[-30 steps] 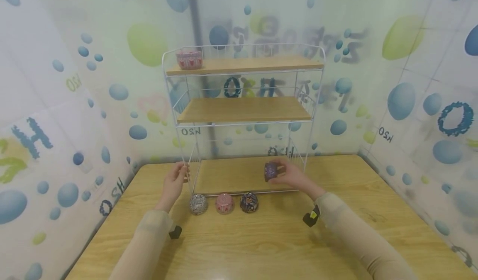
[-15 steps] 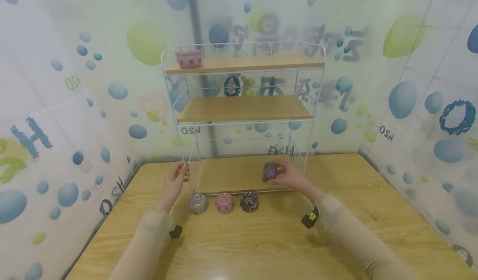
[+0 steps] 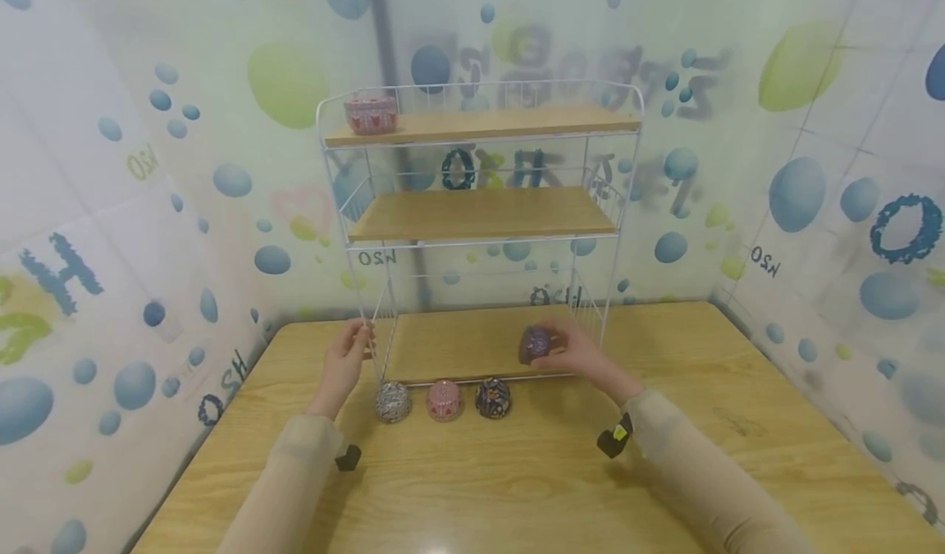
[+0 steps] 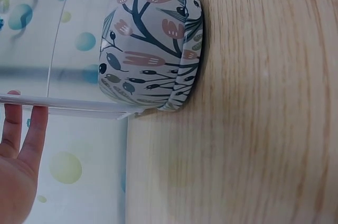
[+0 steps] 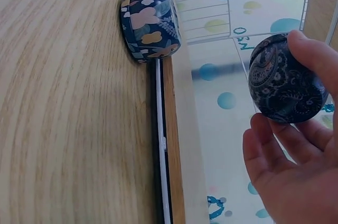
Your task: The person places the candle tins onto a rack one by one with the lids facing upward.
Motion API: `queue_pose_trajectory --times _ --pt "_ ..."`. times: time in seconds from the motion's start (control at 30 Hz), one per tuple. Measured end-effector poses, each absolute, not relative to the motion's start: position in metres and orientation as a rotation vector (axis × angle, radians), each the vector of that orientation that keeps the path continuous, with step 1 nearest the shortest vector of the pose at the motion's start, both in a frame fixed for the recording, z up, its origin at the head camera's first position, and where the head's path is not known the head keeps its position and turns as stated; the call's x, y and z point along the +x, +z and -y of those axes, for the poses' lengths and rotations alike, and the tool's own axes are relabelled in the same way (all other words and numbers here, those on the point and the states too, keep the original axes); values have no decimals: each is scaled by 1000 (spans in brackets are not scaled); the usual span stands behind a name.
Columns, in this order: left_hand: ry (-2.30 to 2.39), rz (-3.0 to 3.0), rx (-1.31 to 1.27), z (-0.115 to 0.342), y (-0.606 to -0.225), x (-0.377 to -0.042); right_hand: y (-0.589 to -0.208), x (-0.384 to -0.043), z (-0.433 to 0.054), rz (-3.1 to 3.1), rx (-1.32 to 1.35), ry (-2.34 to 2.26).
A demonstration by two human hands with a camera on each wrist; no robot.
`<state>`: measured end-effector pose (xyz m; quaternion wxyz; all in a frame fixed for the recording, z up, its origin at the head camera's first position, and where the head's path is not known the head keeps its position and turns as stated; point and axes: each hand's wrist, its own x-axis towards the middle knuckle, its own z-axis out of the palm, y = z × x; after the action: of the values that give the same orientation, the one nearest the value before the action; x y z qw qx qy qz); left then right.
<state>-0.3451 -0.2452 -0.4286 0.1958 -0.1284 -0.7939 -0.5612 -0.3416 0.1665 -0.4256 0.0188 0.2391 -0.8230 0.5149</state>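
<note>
My right hand (image 3: 579, 353) holds a small round dark tin with a paisley pattern (image 5: 288, 78) between thumb and fingers. In the head view that tin is tilted, in front of the lower shelf board's right part. My left hand (image 3: 345, 363) grips the left front post of the white wire shelf rack (image 3: 357, 299); in the left wrist view its fingertips (image 4: 38, 115) lie against the post. Along the rack's front edge stand a pale floral tin (image 3: 393, 402), a pink tin (image 3: 445, 400) and a dark floral tin (image 3: 492, 398).
A pink tin with red motifs (image 3: 372, 116) sits at the left end of the rack's top board (image 3: 502, 124). Below it is the middle board (image 3: 480, 213). The rack stands on a wooden table (image 3: 472, 488) against patterned walls.
My right hand has turned the paisley tin slightly, so more of its patterned face points toward the head camera. The left hand stays on the post.
</note>
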Motion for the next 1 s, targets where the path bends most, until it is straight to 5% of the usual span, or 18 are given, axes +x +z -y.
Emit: queue_pose_trajectory --times 0.67,1.0 --pt "-1597 2222 -370 236 -407 -324 -433 -338 -169 2581 691 1652" --pt "-1572 2207 -377 245 -429 -346 -435 -339 -170 2597 697 1653"
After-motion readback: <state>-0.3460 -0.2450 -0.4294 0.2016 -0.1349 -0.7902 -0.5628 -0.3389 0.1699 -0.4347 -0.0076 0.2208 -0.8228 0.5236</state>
